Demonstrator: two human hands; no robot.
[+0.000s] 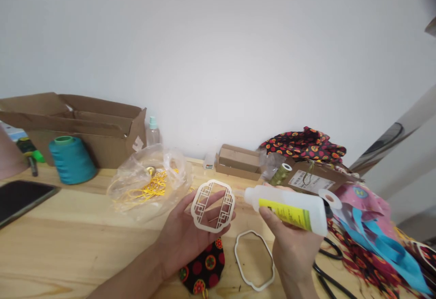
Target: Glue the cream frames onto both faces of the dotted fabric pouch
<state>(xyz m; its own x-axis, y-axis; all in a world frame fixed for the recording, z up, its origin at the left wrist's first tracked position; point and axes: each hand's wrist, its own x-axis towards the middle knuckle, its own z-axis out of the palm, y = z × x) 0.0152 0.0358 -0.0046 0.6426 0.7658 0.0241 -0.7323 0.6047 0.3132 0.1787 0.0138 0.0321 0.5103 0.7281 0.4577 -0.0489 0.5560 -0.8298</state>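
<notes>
My left hand [180,235] holds up a cream-white lattice frame [214,182] with scalloped corners; its fingers show through the openings. My right hand [291,251] is wrapped round a white plastic squeeze bottle [318,212] with a yellow label. The bottle is tipped on its side, its thin nozzle pointing at the frame's right edge; I cannot tell if they touch. Below, on the table, lies a plain scalloped outline frame [238,262]. A dark patterned fabric piece [204,267] rests under my left wrist, partly hidden.
A clear bag [136,194] with yellow cords, a teal thread cone [73,160] and an open cardboard box [102,149] stand left. A phone [23,199] lies far left. At right are patterned fabric [303,144], blue ribbon [388,249] and black scissor handles [330,281].
</notes>
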